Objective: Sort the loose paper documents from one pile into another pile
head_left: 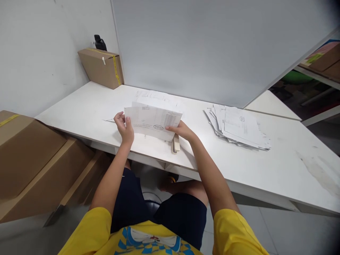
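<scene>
one stamped sheet (pixel 147 120), long axis left-to-right, clamped in left grip (pixel 126 131) and right grip (pixel 184 130)

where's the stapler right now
In the head view, the stapler lies on the white table near its front edge, partly hidden by the held paper, just below the right hand.

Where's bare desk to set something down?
Left: desk between back-corner box and near edge. Right: strip between right hand and paper pile; forearm crosses its front. Crowded: middle, with held paper, stapler, loose papers behind.
</scene>
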`<move>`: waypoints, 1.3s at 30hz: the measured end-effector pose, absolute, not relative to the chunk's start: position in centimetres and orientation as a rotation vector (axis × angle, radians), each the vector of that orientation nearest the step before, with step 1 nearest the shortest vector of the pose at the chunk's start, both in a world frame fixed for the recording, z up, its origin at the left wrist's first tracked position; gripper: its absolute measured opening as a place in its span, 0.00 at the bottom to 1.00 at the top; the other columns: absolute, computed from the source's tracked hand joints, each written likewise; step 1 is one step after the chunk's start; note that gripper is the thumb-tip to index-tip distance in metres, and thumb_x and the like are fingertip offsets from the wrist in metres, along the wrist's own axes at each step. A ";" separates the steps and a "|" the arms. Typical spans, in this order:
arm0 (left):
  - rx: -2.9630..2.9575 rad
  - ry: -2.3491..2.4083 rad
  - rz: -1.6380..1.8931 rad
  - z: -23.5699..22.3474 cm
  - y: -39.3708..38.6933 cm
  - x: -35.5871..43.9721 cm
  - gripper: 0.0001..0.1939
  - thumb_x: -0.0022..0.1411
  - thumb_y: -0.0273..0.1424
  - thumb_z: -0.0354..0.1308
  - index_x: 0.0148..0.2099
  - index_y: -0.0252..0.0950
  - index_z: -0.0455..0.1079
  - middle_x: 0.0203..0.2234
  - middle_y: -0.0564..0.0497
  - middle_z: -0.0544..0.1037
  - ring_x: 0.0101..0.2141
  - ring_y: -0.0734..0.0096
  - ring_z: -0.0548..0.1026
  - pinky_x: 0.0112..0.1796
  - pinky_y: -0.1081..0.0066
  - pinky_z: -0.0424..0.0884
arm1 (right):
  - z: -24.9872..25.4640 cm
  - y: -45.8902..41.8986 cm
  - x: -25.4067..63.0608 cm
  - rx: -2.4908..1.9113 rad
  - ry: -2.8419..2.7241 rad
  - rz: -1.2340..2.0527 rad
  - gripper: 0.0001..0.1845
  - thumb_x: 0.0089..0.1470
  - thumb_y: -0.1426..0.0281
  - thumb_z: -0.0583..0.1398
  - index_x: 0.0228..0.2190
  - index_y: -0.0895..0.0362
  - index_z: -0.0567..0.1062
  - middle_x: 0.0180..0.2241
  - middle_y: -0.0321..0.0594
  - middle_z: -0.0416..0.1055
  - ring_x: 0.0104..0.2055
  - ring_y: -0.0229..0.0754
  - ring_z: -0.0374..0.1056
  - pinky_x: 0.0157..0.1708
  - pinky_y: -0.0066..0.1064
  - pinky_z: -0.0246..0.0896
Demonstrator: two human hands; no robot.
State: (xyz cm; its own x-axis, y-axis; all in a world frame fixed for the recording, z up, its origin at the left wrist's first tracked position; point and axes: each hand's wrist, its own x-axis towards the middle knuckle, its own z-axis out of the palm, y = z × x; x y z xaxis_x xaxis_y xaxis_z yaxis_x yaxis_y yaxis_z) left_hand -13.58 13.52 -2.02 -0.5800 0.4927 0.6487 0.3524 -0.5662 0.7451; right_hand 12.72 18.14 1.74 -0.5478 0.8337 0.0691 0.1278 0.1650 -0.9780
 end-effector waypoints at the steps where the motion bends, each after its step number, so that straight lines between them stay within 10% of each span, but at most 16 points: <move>1: 1.408 1.396 2.287 -2.1 13.6 -13.6 0.25 0.67 0.55 0.52 0.54 0.43 0.58 0.38 0.49 0.68 0.41 0.66 0.73 0.45 0.65 0.71 | 1.8 18.1 12.7 -0.909 -1.821 1.427 0.35 0.42 0.54 0.72 0.51 0.54 0.77 0.56 0.46 0.73 0.59 0.57 0.68 0.62 0.51 0.60; 8: 1.468 1.499 1.911 -2.6 14.9 -13.8 0.35 0.63 0.62 0.49 0.60 0.44 0.58 0.57 0.39 0.67 0.59 0.53 0.67 0.57 0.54 0.65 | 1.2 18.2 12.4 -0.946 -1.867 1.364 0.34 0.42 0.52 0.71 0.48 0.54 0.77 0.55 0.47 0.74 0.58 0.58 0.68 0.62 0.54 0.60; 28: 1.389 1.499 2.201 -1.9 14.4 -13.7 0.28 0.63 0.61 0.50 0.45 0.41 0.62 0.38 0.49 0.68 0.40 0.66 0.71 0.44 0.66 0.69 | 0.9 18.1 12.4 -0.944 -1.836 1.205 0.29 0.45 0.53 0.69 0.46 0.56 0.79 0.50 0.45 0.76 0.55 0.59 0.70 0.58 0.51 0.64; 39: 1.494 1.417 2.331 -1.5 14.3 -13.5 0.31 0.65 0.58 0.51 0.58 0.41 0.57 0.33 0.52 0.65 0.35 0.68 0.70 0.42 0.66 0.70 | 1.0 18.0 12.5 -0.934 -1.814 1.130 0.26 0.49 0.51 0.66 0.42 0.56 0.80 0.47 0.44 0.78 0.54 0.59 0.71 0.57 0.50 0.65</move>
